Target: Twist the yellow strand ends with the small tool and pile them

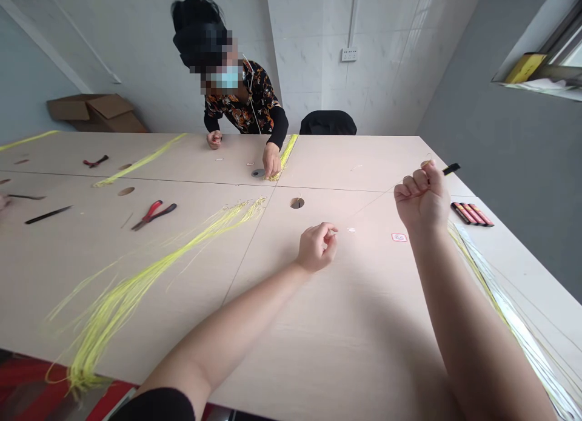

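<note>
My left hand (317, 246) is low over the table, thumb and index finger pinched together. A very thin thread (375, 201) slants up from near these fingertips to my right hand (422, 196). My right hand is raised and closed in a fist, with the dark end of a slim black tool (451, 168) poking out beside the thumb; the rest of the tool is hidden. Left of my hands lies a long bundle of yellow strands (182, 251), its far ends fanned out and its near ends at the table's edge.
Red-handled pliers (153, 216) and a black slim tool (48, 215) lie at left. A round hole (297, 203) is ahead of my left hand. Red-and-black sticks (473, 214) and pale strands (513, 312) lie at right. Across the table, a person (259, 99) handles another yellow bundle (289, 151).
</note>
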The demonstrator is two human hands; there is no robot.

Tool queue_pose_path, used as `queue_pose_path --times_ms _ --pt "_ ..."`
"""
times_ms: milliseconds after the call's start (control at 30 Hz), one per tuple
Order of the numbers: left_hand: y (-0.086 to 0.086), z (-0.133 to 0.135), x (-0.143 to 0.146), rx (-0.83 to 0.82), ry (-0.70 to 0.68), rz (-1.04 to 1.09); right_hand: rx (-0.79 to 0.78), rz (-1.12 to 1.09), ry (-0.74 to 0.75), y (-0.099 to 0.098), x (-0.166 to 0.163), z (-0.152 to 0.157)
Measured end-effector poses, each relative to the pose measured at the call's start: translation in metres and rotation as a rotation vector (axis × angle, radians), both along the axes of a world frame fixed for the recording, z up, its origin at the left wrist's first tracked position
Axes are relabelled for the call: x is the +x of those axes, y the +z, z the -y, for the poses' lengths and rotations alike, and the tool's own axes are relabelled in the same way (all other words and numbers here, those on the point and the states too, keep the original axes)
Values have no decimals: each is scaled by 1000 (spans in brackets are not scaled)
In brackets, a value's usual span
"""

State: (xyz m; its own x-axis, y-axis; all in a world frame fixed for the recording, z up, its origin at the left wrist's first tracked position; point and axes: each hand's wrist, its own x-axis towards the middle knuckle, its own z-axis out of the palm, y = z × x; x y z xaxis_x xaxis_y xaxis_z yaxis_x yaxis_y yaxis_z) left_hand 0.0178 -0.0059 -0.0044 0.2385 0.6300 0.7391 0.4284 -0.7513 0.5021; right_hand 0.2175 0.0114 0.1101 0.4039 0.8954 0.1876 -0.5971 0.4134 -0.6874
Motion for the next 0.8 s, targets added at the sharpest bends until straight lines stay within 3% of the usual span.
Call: queue_pose_path --times_ms 233,500,800 --pt "-2 -1 1 -26 -17 9 58 -51 -88 20 22 9" --pt "-2 2 -1 -102 -78 18 85 -312 -111 51 25 32" --pt "3 4 0 -87 -89 -13 170 -391 -174 64 43 48"
